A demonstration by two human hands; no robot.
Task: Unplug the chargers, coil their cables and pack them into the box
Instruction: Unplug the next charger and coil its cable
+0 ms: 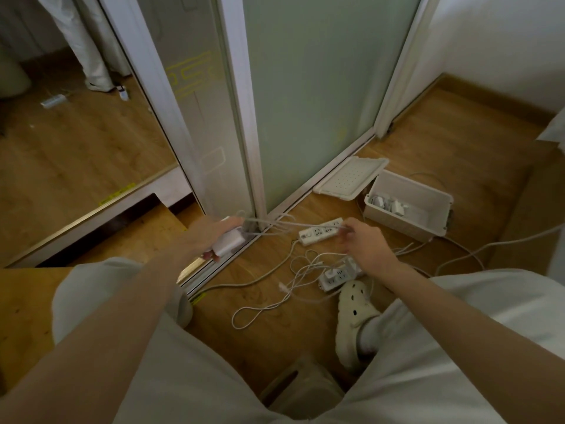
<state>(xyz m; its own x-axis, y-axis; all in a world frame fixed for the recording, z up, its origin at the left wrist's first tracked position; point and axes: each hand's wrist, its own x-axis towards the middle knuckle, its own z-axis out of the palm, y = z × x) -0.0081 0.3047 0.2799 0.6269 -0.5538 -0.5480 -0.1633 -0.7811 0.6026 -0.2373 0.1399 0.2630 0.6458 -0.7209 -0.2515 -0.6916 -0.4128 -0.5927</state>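
Pale trouser legs (189, 377) fill the bottom of the view, with two bare forearms reaching forward over them and one cream clog (354, 313) planted on the wooden floor (458, 142) between the knees.

Two hands are at work. The left hand (214, 237) is stretched out, palm turned down, with its fingers curled round one white charger (229, 241). Several loops of white cable (293, 224) gather just beyond its fingertips. One strand of that cable runs taut across to the right hand (367, 249), which pinches it between thumb and forefinger while the other fingers curl loosely. The right hand is held over the floor clutter, wrist bent slightly inward.

Two white power strips lie on the floor. The far strip (321, 231) sits directly under the stretched cable, between the two hands. The near strip (337, 275) lies below the right wrist, which partly hides it. Loose white leads (266, 307) trail in loops from the strips toward the left knee.

One white box (397, 223) stands open beyond the right hand and apart from it, and white chargers (388, 205) are heaped at its left end, too bunched to count. One perforated lid (348, 179) leans just beside the box against the track of a frosted glass door (305, 102). A mirror (76, 148) stands at the left.
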